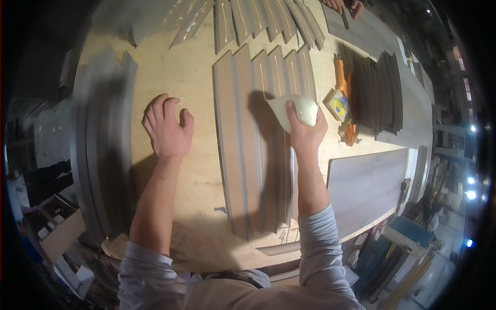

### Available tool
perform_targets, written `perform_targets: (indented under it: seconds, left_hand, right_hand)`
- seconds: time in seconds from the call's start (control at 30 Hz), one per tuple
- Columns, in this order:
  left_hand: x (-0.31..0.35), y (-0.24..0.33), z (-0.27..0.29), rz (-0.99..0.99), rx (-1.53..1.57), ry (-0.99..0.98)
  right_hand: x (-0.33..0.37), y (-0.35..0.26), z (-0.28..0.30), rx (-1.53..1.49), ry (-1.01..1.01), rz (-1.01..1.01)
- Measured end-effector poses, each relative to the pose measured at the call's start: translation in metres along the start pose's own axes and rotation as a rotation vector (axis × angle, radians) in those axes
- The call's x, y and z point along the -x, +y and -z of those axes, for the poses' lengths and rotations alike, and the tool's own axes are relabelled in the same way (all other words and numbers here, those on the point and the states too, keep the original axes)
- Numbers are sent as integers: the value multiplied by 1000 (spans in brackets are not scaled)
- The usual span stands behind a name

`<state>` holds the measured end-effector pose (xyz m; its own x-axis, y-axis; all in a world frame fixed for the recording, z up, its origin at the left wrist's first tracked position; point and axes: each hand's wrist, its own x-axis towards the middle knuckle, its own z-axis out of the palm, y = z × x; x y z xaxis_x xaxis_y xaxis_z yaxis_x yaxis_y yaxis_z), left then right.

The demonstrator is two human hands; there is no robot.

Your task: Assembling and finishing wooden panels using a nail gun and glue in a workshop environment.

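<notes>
A white pouch [289, 114] is held in the right hand [307, 126], with the fingers clamped around its full end and the thumb laid along its upper side. The pouch is positioned over the right-hand part of a set of brown strips [230, 129], its narrow end directed toward the upper left. Pale lines [261, 77] are seen along several of these strips. The strips are laid lengthwise, side by side, on a wooden table [175, 72].

The left hand [168, 129] is placed left of the strips, well apart from them; its fingers are bent and spread, with the thumb set apart. Contact with the table cannot be judged with certainty from above.

A second group of strips [253, 20], also marked with pale lines, is arranged beyond the first. A tall stack of boards [98, 144] is set along the left side. To the right, an orange-handled tool [339, 72] and a yellow-and-white box [338, 106] are placed near a stack of dark strips [380, 98]. A flat grey panel [367, 181] is laid nearer the body. Another person's hands [356, 9] are seen at the upper edge.
</notes>
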<state>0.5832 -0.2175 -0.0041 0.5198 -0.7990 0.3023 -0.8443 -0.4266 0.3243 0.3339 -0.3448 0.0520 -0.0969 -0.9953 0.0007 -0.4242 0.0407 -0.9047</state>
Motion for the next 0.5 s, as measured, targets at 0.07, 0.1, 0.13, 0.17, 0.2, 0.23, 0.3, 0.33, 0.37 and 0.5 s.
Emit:
perform_targets:
  seconds: [0.07,0.1,0.13,0.17,0.2,0.23,0.3,0.33,0.37,0.5]
  left_hand:
    - [1,-2,0,0,-3,-9]
    - [2,-5,-1,-1,-11,2]
    - [0,-3,-1,-4,-10,17]
    - [0,-3,-2,6,-14,8]
    - [0,-3,-2,2,-8,0]
    - [1,-4,-3,4,-18,5]
    - [2,-6,-4,2,-26,1]
    - [4,-6,-7,5,-31,1]
    - [4,-6,-8,9,-37,4]
    - [5,-9,-9,-2,-54,-2]
  right_hand:
    - [23,2,15,21,-20,-23]
    - [35,4,22,38,-43,-39]
    - [46,4,33,47,-34,-39]
    - [59,11,41,54,-39,-42]
    - [71,18,49,61,-45,-45]
    - [83,23,57,81,-57,-36]
    - [108,25,75,103,-60,-69]
    - [121,26,84,122,-64,-95]
    - [134,36,94,176,-53,-80]
    - [182,43,130,239,-111,-39]
